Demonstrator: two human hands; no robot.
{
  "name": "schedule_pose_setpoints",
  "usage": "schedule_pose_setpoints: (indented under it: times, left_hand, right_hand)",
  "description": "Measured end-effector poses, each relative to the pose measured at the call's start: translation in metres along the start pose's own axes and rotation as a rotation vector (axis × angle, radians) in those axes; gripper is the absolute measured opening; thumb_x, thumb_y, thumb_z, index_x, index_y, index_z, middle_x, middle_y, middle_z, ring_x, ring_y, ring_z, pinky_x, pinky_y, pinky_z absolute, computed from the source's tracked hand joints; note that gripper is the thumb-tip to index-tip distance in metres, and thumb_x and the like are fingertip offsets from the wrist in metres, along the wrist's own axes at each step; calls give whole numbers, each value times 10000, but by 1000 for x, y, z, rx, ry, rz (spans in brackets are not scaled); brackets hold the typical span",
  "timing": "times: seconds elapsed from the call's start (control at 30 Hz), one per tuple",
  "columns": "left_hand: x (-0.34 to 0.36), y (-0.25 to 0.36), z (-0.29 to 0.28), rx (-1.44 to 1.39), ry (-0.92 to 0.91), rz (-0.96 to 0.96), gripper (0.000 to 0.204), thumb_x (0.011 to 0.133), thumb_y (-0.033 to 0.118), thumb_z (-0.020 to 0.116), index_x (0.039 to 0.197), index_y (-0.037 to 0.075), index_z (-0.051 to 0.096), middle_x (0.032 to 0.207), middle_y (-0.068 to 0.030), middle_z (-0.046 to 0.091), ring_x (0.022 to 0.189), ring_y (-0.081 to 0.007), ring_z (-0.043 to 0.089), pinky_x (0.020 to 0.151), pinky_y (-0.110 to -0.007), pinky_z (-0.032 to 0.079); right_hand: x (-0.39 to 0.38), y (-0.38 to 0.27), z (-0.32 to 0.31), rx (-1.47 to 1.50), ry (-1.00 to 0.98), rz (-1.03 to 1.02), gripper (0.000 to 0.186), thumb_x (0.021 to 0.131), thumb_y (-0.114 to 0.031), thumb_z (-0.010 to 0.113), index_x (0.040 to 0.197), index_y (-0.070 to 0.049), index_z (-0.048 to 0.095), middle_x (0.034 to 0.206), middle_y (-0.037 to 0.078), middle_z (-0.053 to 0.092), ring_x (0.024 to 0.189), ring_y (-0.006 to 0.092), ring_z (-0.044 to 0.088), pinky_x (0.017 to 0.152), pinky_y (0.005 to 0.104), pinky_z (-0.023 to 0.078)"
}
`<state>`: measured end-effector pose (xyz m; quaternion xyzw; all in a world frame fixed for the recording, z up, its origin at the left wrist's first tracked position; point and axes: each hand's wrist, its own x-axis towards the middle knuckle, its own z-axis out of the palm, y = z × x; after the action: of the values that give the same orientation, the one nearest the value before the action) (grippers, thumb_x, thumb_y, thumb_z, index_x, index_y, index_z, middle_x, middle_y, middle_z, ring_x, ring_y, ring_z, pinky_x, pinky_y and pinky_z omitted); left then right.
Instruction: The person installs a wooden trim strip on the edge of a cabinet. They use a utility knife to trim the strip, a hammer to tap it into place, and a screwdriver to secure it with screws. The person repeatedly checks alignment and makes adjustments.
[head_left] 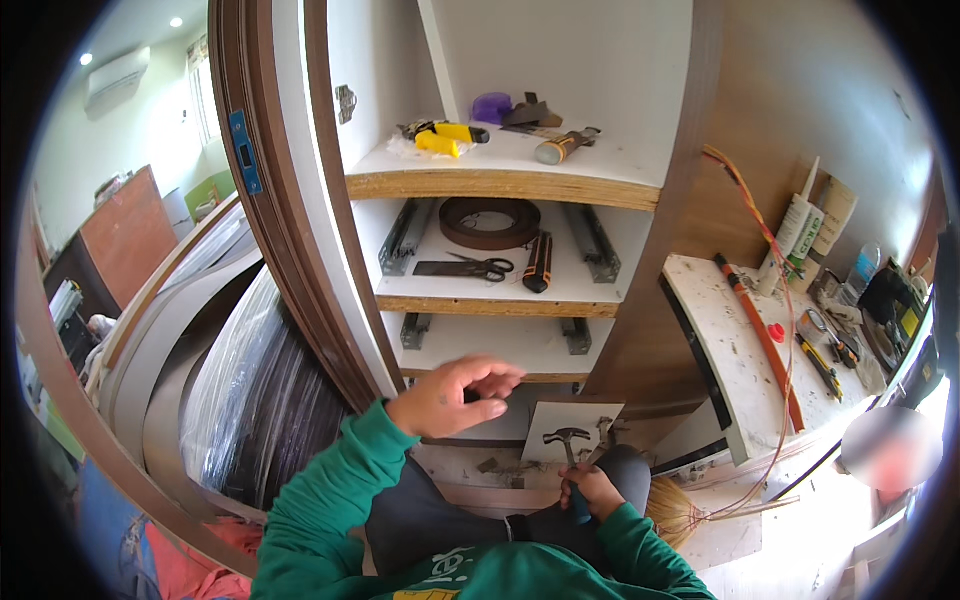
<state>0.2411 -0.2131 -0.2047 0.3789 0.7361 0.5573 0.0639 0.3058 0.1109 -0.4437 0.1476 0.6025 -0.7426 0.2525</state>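
One right hand (597, 490) grips the blue-and-black handle of a metal claw hammer (568, 436), its head standing upward just above the fist. To its left and higher, the left hand (452, 397) is released, thumb apart from loosely bent fingers. Behind the hammer, just beyond the right hand, lies a white flat panel (577, 415). Beside that hand, to the right, sits a straw-coloured bristle broom (674, 508). Beyond the left hand rises a white cabinet with wood-edged shelves (568, 187); one holds a brown coiled strip roll (490, 241), a pair of black-handled scissors (492, 268) and a black-and-orange handled tool (538, 262). Up and right of the right hand, a long orange-red bar (762, 342) crosses a white, debris-strewn desk (722, 345).
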Motion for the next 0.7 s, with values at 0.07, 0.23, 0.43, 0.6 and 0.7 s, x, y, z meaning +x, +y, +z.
schedule_pose_setpoints:
  times: [0.07, 0.23, 0.43, 0.6, 0.7]
  left_hand:
    - [7, 60, -13, 99, -109, 199, 327, 1003, 134, 684, 1310, 23, 663, 1238, -123, 669, 1068, -219, 653, 987, -348, 524]
    - [23, 150, 28, -491, -400, 639, 461, 1087, 351, 557, 1233, -66, 689, 1230, -210, 693, 1156, -333, 671, 966, -428, 544]
    - [39, 146, 73, -626, -196, 961, 479, 1010, 378, 693, 1211, -56, 726, 1259, -315, 688, 1183, -463, 672, 1042, -516, 520]
    - [6, 114, -7, -726, -42, 939, 320, 1040, 244, 585, 1089, -42, 720, 1073, -220, 729, 977, -319, 715, 864, -426, 557]
    - [13, 88, -37, -58, 631, 329, 185, 961, 84, 692, 1121, 13, 751, 969, -87, 744, 888, -177, 684, 780, -323, 533]
  right_hand:
    - [2, 1, -1, 10, -14, -3, 199, 1017, -179, 599, 1011, 19, 610, 698, 107, 587, 586, 286, 637, 546, 425, 531]
    - [5, 2, -5, 89, -22, 39, 184, 1008, -173, 606, 1003, 11, 600, 698, 104, 586, 582, 276, 639, 526, 409, 533]
    - [1, -2, -6, 83, -5, 81, 185, 1004, -175, 629, 1001, 9, 607, 709, 104, 601, 593, 260, 643, 549, 390, 542]
    - [-5, -6, -6, 126, -1, 45, 194, 1008, -168, 626, 1017, 24, 601, 716, 104, 601, 574, 261, 630, 542, 399, 539]
    - [-2, -7, -5, 110, 2, 47, 191, 1010, -161, 623, 1016, 28, 595, 714, 106, 598, 565, 264, 628, 539, 400, 537]
